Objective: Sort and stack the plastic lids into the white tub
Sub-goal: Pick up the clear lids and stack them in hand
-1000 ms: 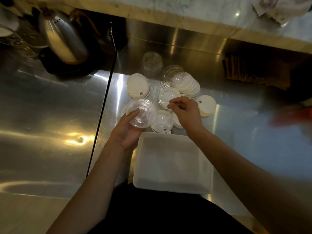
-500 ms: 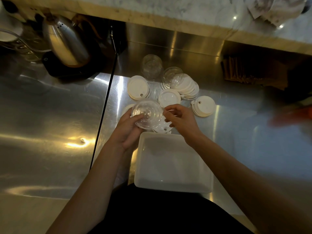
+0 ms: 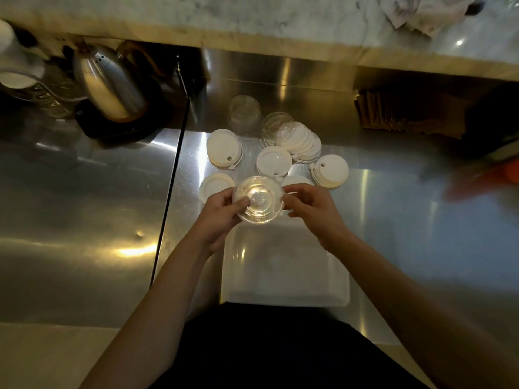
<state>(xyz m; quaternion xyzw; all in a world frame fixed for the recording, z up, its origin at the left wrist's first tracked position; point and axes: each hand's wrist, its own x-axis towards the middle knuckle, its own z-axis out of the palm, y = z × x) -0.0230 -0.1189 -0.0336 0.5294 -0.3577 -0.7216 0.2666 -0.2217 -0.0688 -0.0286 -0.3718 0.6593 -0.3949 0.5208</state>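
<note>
Steel counter (image 3: 84,220), dim light. My left hand (image 3: 216,217) and right hand (image 3: 311,211) pinch a clear domed plastic lid (image 3: 257,199) by its rim: light, thin, probably slippery and easily crushed.

The scene is dim and warm-toned, lit from above. Hard glare streaks the steel counter (image 3: 84,209), with a bright hotspot near left and vertical reflections on the far back panel. A highlight flares inside the clear domed lid (image 3: 257,199), washing out its centre. The white tub (image 3: 285,297) looks soft and hazy. The kettle (image 3: 108,82) at far left catches a yellow sheen. The right edge is smeared with motion blur, and wide-angle bending curves the marble ledge (image 3: 252,21) along the top
</note>
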